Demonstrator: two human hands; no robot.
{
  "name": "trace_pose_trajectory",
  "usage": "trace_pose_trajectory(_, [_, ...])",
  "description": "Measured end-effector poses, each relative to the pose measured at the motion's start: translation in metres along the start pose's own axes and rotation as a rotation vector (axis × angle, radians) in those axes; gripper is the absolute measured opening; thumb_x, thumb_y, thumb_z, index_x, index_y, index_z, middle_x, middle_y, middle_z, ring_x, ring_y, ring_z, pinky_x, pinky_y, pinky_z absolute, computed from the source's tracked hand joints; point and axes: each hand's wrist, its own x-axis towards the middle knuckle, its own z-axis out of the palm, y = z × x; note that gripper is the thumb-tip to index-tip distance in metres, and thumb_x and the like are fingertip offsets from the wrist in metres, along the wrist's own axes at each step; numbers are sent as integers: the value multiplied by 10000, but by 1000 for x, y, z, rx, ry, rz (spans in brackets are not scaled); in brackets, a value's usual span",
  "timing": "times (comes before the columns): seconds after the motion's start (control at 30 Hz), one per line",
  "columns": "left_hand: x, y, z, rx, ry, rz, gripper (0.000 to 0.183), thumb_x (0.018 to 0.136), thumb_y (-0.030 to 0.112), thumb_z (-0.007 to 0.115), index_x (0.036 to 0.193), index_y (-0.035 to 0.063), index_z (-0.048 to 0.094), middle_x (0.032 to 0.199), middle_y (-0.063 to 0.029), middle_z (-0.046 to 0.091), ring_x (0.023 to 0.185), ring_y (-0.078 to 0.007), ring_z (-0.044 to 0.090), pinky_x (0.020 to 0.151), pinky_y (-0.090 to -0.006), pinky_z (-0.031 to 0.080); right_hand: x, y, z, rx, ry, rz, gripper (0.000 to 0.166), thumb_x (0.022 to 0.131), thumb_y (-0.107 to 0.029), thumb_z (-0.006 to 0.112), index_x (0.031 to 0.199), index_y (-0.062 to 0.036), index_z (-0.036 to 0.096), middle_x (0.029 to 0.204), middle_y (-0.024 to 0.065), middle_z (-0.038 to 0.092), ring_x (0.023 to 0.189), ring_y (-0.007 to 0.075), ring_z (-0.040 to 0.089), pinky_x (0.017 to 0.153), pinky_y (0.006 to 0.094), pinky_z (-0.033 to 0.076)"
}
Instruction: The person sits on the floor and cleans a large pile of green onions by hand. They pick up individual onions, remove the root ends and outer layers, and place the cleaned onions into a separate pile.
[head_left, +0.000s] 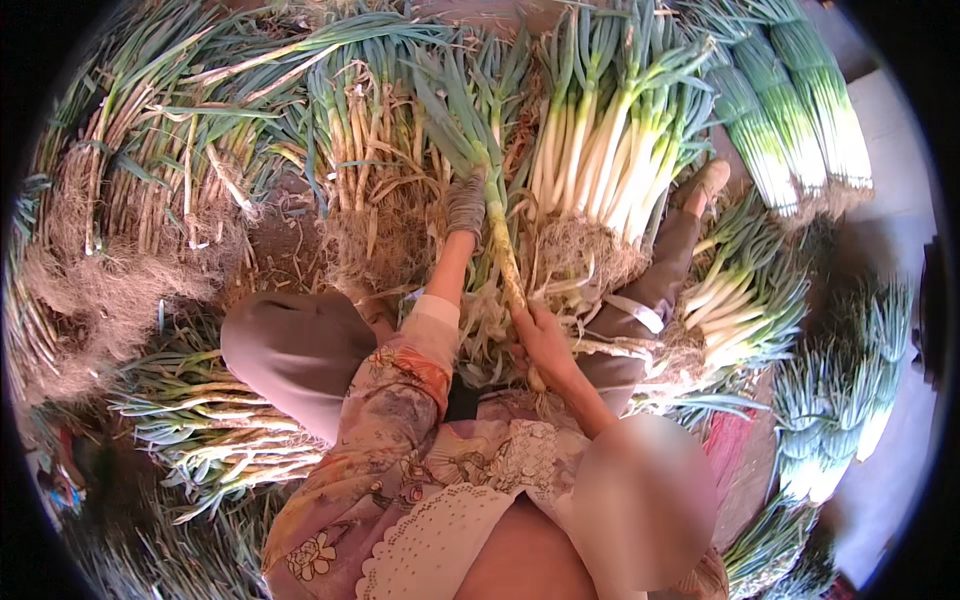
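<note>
A single long green onion (504, 244) slants in front of my body, its leaves up and its roots near my lap. My left hand (466, 202), in a grey knit glove, grips it just below the leaves. My bare right hand (546, 346) is closed around the lower stalk, above the roots. The outer skin there looks yellow-brown. Dry, pale peeled skins (484, 330) lie under the stalk between my legs. To the right of it stands a heap of green onions with clean white stalks (600, 161). Unpeeled, brownish green onions (367, 165) stand to the left.
A large heap of rooty green onions (127, 195) fills the far left. More unpeeled stalks (232, 427) lie beside my left knee (292, 352). White-stalked onions (724, 300) lie beyond my right leg (660, 262). Neat bundles (806, 105) are at upper right, others (825, 420) at lower right.
</note>
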Motion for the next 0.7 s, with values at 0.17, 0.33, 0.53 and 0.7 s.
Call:
trace_pose_trajectory(0.17, [-77, 9, -8, 405, -6, 512, 370, 873, 357, 552, 722, 20, 584, 579, -59, 504, 475, -189, 429, 471, -393, 391, 42, -4, -15, 41, 113, 9, 227, 947, -256, 448, 881, -40, 442, 614, 16, 420, 451, 99, 395, 366, 259, 328])
trace_pose_trajectory(0.33, [-132, 112, -56, 21, 137, 222, 209, 869, 272, 562, 821, 70, 537, 616, -54, 530, 498, -143, 506, 397, -257, 438, 120, -12, -67, 95, 170, 52, 314, 943, -306, 440, 846, -10, 480, 627, 31, 452, 455, 129, 416, 376, 269, 347])
trace_pose_trajectory(0.53, [-113, 101, -101, 473, 259, 498, 307, 818, 320, 620, 801, 17, 577, 611, -55, 549, 505, -161, 518, 430, -284, 430, 135, 8, -96, -537, 340, -219, 392, 937, -341, 451, 824, 20, 553, 615, 105, 517, 459, 201, 466, 461, 387, 399])
trace_pose_trajectory(0.7, [-104, 51, -55, 1107, -389, 5, 487, 876, 474, 503, 1039, 28, 612, 952, -120, 613, 811, -177, 587, 737, -343, 498, 36, 1, -63, -730, 474, -537, 311, 904, -264, 518, 947, 43, 552, 629, 131, 565, 520, 264, 521, 515, 406, 415])
